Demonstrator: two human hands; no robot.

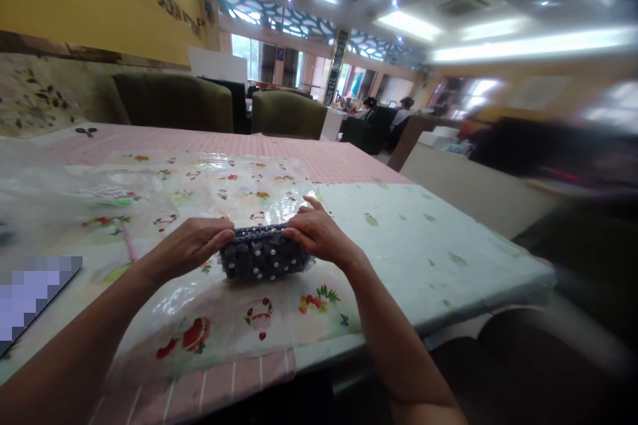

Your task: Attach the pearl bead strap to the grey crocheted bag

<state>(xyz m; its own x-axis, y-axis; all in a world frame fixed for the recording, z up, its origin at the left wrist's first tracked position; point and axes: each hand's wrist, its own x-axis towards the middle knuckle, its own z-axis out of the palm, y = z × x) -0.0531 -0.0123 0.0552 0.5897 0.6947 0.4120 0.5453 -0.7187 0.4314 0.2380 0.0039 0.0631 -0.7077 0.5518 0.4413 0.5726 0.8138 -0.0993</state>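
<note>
A small dark blue-grey pouch (264, 257), dotted with white pearl-like beads and ruffled petals, is held upright just over the printed plastic sheet. My left hand (207, 242) pinches the left end of its top edge between thumb and fingers. At the opposite end my right hand (319, 229) grips the same edge, thumb in front, with one finger sticking out. A beaded band runs along the top between both hands. The pouch's back and underside are hidden.
A pink pen-like stick (129, 243) and clear plastic wrapping (94, 179) lie on the left. Black scissors (86, 131) rest at the far left corner. The table's right edge (498, 299) drops off near a dark chair. Green chairs (289, 113) stand behind; people sit farther back.
</note>
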